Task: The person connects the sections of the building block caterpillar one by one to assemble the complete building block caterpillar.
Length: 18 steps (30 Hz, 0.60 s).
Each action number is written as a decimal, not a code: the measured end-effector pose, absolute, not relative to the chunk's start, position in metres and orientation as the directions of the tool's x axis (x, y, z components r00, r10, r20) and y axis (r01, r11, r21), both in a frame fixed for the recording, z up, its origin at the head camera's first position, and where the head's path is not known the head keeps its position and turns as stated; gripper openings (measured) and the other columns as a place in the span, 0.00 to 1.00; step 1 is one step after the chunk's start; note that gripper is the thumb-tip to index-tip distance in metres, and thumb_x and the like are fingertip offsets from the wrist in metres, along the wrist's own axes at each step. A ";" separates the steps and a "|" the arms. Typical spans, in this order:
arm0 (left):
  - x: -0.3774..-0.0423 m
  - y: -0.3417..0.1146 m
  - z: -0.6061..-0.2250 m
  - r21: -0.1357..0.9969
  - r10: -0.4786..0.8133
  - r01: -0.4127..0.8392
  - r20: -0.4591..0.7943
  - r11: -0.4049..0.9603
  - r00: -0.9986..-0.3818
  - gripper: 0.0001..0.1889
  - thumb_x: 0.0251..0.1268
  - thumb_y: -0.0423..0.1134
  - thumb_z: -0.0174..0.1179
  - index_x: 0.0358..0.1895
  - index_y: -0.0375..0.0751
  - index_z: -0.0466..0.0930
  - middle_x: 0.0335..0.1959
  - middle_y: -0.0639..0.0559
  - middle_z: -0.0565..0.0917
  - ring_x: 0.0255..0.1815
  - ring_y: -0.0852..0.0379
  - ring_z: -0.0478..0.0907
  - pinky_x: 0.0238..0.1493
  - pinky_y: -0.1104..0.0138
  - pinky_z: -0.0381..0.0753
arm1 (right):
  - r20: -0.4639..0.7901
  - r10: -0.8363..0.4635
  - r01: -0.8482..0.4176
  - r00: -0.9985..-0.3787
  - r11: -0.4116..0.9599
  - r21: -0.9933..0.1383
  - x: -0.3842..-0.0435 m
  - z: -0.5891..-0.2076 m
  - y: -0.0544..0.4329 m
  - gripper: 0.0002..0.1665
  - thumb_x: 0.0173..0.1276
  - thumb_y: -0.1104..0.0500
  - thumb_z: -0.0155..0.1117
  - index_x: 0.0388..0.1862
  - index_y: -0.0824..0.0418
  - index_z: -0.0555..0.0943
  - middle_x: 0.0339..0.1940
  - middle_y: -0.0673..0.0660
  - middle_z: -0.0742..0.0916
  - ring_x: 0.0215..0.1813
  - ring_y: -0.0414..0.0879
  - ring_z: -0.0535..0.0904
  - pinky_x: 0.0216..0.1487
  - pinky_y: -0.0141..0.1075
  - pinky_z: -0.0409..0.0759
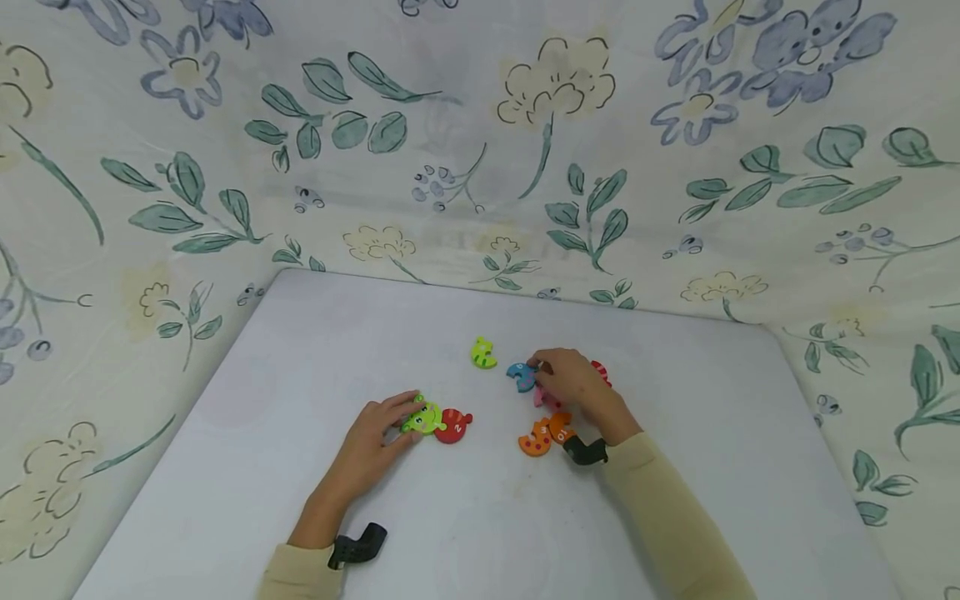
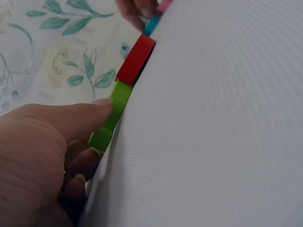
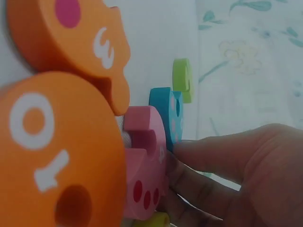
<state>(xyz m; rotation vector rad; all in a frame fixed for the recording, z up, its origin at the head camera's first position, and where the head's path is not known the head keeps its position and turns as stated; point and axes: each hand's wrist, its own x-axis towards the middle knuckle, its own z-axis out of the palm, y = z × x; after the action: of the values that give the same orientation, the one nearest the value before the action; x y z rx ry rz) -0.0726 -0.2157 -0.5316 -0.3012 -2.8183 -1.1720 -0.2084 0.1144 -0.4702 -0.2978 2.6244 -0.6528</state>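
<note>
My left hand [image 1: 371, 437] holds a green puzzle piece with a smiling face [image 1: 424, 417] between thumb and fingers, flat on the table. Joined to its right side is a red piece marked 2 [image 1: 452, 426]. My right hand [image 1: 576, 385] pinches a blue spotted puzzle piece [image 1: 521, 377] at its right end. Close under those fingers lies a pink piece with red dots [image 3: 147, 182], partly hidden by the hand in the head view. In the right wrist view a yellow piece [image 3: 152, 221] shows below the pink one.
A green striped piece [image 1: 482, 353] lies farther back. Nearer me are an orange piece marked 3 [image 3: 90, 35] and another orange piece marked 10 [image 3: 57, 156], beside my right wrist. A red striped piece [image 1: 602, 372] pokes out behind the right hand. Flowered cloth [image 1: 465, 167] rises behind the white table [image 1: 360, 333].
</note>
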 end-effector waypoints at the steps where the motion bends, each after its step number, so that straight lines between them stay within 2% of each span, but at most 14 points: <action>1: -0.073 -0.216 -0.532 0.695 0.153 0.210 0.144 0.688 -0.978 0.26 0.69 0.39 0.71 0.69 0.51 0.81 0.74 0.56 0.75 0.51 0.60 0.71 0.49 0.62 0.77 | -0.347 -0.306 -0.105 -0.887 0.863 -0.495 -0.206 -0.469 0.116 0.21 0.78 0.57 0.63 0.67 0.55 0.82 0.44 0.55 0.84 0.43 0.50 0.77 0.40 0.38 0.79; 5: -0.072 -0.216 -0.531 0.696 0.153 0.210 0.144 0.687 -0.978 0.25 0.71 0.37 0.70 0.70 0.52 0.80 0.74 0.57 0.75 0.50 0.60 0.70 0.49 0.61 0.77 | -0.344 -0.369 -0.148 -0.863 0.837 -0.527 -0.198 -0.467 0.124 0.27 0.75 0.58 0.64 0.72 0.55 0.78 0.42 0.54 0.84 0.40 0.49 0.78 0.37 0.37 0.80; 9: -0.073 -0.216 -0.531 0.695 0.149 0.208 0.144 0.688 -0.978 0.25 0.71 0.36 0.69 0.70 0.52 0.81 0.74 0.57 0.75 0.51 0.60 0.71 0.49 0.61 0.77 | -0.313 -0.448 -0.233 -0.837 0.811 -0.537 -0.186 -0.462 0.131 0.33 0.70 0.56 0.72 0.73 0.56 0.75 0.47 0.51 0.85 0.47 0.47 0.79 0.45 0.39 0.83; 11: -0.073 -0.216 -0.531 0.696 0.149 0.207 0.144 0.687 -0.978 0.25 0.71 0.36 0.69 0.70 0.52 0.81 0.74 0.57 0.75 0.51 0.60 0.71 0.50 0.60 0.77 | -0.299 -0.465 -0.262 -0.833 0.809 -0.527 -0.177 -0.460 0.133 0.33 0.66 0.53 0.78 0.68 0.55 0.77 0.47 0.50 0.85 0.48 0.47 0.79 0.45 0.40 0.84; 14: -0.073 -0.216 -0.532 0.698 0.152 0.212 0.147 0.684 -0.977 0.25 0.71 0.36 0.69 0.69 0.51 0.81 0.74 0.57 0.75 0.51 0.60 0.71 0.50 0.60 0.77 | -0.252 -0.491 -0.338 -0.834 0.815 -0.470 -0.159 -0.461 0.136 0.30 0.58 0.47 0.84 0.54 0.54 0.79 0.41 0.48 0.84 0.46 0.45 0.78 0.45 0.43 0.82; 16: -0.073 -0.216 -0.532 0.698 0.153 0.213 0.149 0.683 -0.977 0.25 0.71 0.36 0.69 0.70 0.51 0.81 0.74 0.58 0.75 0.51 0.60 0.71 0.50 0.60 0.78 | -0.218 -0.505 -0.394 -0.835 0.826 -0.404 -0.147 -0.464 0.136 0.31 0.54 0.44 0.86 0.49 0.51 0.79 0.41 0.48 0.83 0.47 0.46 0.78 0.51 0.49 0.80; 18: -0.073 -0.216 -0.533 0.698 0.153 0.215 0.151 0.683 -0.977 0.25 0.71 0.35 0.68 0.70 0.52 0.81 0.74 0.58 0.74 0.51 0.60 0.71 0.49 0.60 0.77 | -0.178 -0.522 -0.455 -0.834 0.833 -0.313 -0.138 -0.469 0.136 0.31 0.52 0.40 0.86 0.47 0.50 0.80 0.50 0.50 0.85 0.56 0.49 0.78 0.61 0.57 0.76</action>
<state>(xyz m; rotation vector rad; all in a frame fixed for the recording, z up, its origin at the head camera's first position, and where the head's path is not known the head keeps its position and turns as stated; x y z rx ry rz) -0.0734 -0.2163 -0.5329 -0.3070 -2.8079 -1.1807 -0.1375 0.1355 -0.4686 -0.7489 2.7576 -0.3779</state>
